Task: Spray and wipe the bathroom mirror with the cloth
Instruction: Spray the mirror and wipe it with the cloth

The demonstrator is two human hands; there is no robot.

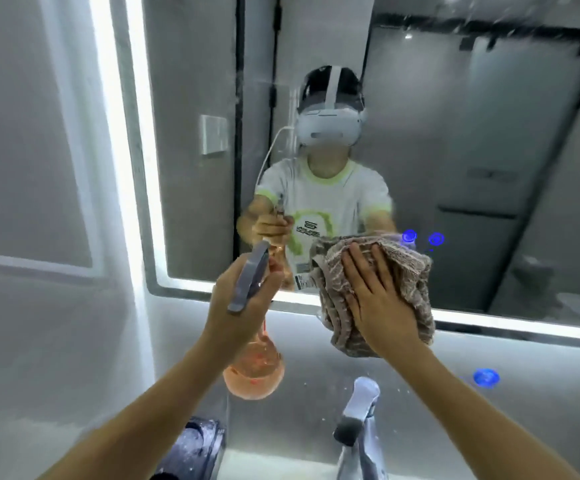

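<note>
The bathroom mirror (454,140) fills the upper right, framed by a lit white strip. My right hand (375,299) lies flat with fingers spread on a brown-and-white cloth (409,278), pressing it against the mirror's lower edge. My left hand (236,306) grips a spray bottle (254,368) with a clear orange body and a grey trigger head, held up just left of the cloth with the nozzle toward the glass. Fine droplets speckle the upper part of the mirror.
A chrome faucet (361,410) stands below my right arm on the grey counter (454,393). A dark container (195,445) sits at the bottom centre. Blue touch lights (420,237) glow on the mirror, with one reflection (485,377) on the counter. A grey wall lies left.
</note>
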